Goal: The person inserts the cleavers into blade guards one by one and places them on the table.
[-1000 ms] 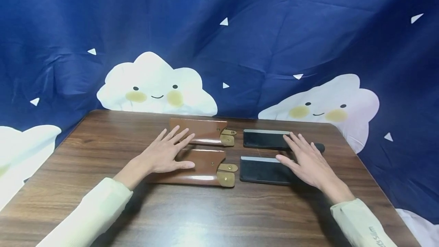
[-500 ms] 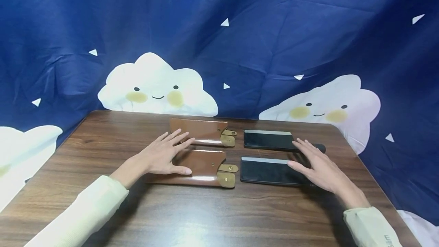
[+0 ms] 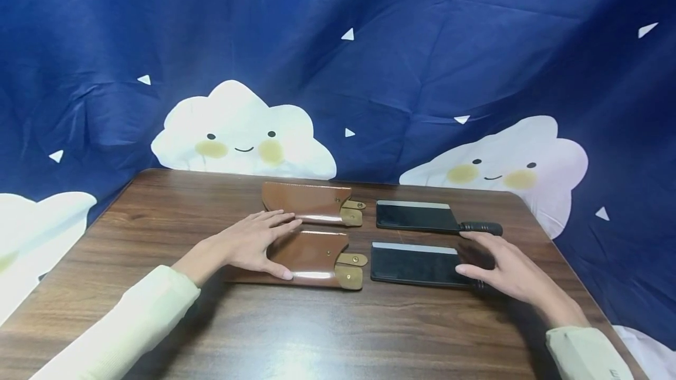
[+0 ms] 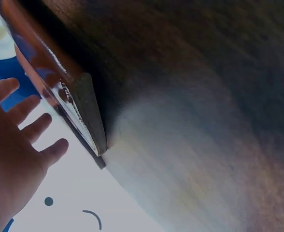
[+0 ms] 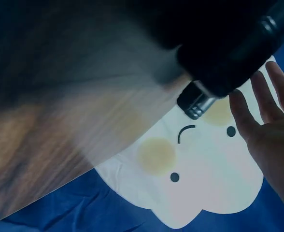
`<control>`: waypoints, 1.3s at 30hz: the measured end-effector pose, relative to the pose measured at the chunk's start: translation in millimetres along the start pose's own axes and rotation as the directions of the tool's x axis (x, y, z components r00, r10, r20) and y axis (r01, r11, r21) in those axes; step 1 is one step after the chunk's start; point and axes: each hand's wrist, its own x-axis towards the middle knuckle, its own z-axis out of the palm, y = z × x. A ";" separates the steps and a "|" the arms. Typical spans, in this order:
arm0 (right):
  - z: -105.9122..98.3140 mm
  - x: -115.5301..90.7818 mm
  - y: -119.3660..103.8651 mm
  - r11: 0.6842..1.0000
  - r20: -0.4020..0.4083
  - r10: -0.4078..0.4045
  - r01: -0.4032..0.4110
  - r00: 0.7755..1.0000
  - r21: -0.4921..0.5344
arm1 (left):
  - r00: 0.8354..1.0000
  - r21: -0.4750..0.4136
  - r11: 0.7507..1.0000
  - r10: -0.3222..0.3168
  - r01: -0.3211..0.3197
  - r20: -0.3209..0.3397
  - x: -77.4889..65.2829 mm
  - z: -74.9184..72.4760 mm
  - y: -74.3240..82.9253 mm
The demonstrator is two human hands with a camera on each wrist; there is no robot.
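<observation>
Two brown leather sheaths with tan snap straps lie flat, the far sheath (image 3: 308,199) behind the near sheath (image 3: 314,257). To their right are two cleavers with black blades and silver edges, the far cleaver (image 3: 414,216) and the near cleaver (image 3: 414,264). My left hand (image 3: 250,243) is over the left end of the near sheath, thumb along its front side, fingers extended. My right hand (image 3: 512,265) hovers at the near cleaver's handle, thumb and fingers parted, hiding most of that handle. In the right wrist view, a dark handle (image 5: 243,53) appears beside the extended fingers (image 5: 265,94).
The wooden table (image 3: 317,333) has its far edge just behind the far sheath and far cleaver. A blue curtain (image 3: 369,63) with white smiling clouds hangs behind it. The far cleaver's handle (image 3: 483,228) points right, close to the right hand's fingers.
My right hand has moved right and toward me, off the blades to the near cleaver's handle. My left hand has lowered slightly, its fingers drawing closer together over the near sheath.
</observation>
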 end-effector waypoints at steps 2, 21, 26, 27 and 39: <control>-0.1 -2.0 2.4 1.000 0.014 0.017 -0.017 1.000 -0.002 | 1.000 -0.003 1.000 0.002 -0.002 0.014 -0.3 -0.7 0.3; 7.7 -12.6 19.2 0.995 0.036 0.028 -0.031 0.999 0.099 | 0.999 -0.010 0.999 0.039 -0.038 0.037 -0.7 8.0 0.1; 9.6 -10.2 23.1 0.991 0.067 -0.002 -0.007 0.998 0.132 | 0.998 -0.018 0.999 0.035 -0.034 0.047 -0.5 9.2 1.2; 9.5 -9.5 23.8 0.990 0.076 -0.009 -0.001 0.997 0.142 | 0.998 -0.020 0.999 0.033 -0.032 0.051 -0.6 9.3 1.4; 9.0 -7.6 25.5 0.984 0.154 -0.064 0.036 0.986 0.176 | 0.998 -0.020 1.000 0.023 -0.022 0.053 -1.2 11.5 2.1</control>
